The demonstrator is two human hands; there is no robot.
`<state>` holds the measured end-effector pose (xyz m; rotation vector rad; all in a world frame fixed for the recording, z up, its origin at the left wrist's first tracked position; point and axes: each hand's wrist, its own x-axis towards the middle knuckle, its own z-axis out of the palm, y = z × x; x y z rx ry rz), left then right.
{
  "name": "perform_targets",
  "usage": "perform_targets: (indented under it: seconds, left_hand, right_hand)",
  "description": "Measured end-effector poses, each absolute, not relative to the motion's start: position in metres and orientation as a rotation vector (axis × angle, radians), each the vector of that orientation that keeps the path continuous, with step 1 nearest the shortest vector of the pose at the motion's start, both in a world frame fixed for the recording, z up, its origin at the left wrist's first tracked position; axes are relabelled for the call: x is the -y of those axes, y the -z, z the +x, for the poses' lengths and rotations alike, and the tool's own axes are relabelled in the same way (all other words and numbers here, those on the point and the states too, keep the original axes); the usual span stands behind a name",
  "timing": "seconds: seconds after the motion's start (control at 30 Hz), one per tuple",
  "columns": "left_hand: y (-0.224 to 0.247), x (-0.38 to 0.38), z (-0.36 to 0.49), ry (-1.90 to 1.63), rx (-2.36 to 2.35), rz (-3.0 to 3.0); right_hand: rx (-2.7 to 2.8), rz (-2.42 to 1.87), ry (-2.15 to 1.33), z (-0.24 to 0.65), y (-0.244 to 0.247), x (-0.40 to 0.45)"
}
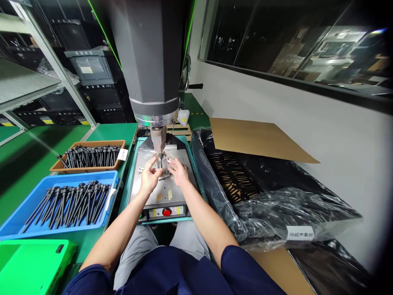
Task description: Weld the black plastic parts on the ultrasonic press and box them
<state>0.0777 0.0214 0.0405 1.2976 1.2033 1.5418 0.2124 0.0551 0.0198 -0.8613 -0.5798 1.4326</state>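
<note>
Working with both hands beneath a grey press head [153, 61], with its metal tip [158, 139] directly above a small dark part [161, 159] on a metal base plate [150, 196]. Taking that part as the middle of a clock face, with twelve on the far side: between seven and eight o'clock, the left hand [149, 177], with thumb and forefinger curved close beside the part; cannot tell whether gripping or only touching it. At four, the right hand [179, 173], fingers loosely spread and near the part, with nothing visibly grasped. At six, along the near edge of the plate, a red button [166, 212]. At nine, on the green worktop [115, 132], a brown tray [89, 169] full of black pieces [92, 157], with a white tag [122, 154] at its corner. At eight, a blue tray [58, 178] of long black rods [69, 205], and beyond it, nearer the body, a bright green tray [30, 266]. At three, inside a plastic-lined box [276, 207], rows of slim dark pieces [236, 176]. Slightly above three, across that box, a cardboard sheet [260, 138].
</note>
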Motion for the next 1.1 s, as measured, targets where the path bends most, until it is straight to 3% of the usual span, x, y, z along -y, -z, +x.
perform_targets:
  seconds: [0.3,1.1]
  left_hand:
    - [-0.044,-0.035,0.075,-1.483,-1.211,1.215]
    - [-0.032,-0.025,0.066,-1.454,-1.148,1.242]
  right_hand:
    - [0.570,-1.027,-1.266,0.206,-0.025,-0.075]
    - [0.550,-1.058,-1.325,0.203,-0.018,-0.067]
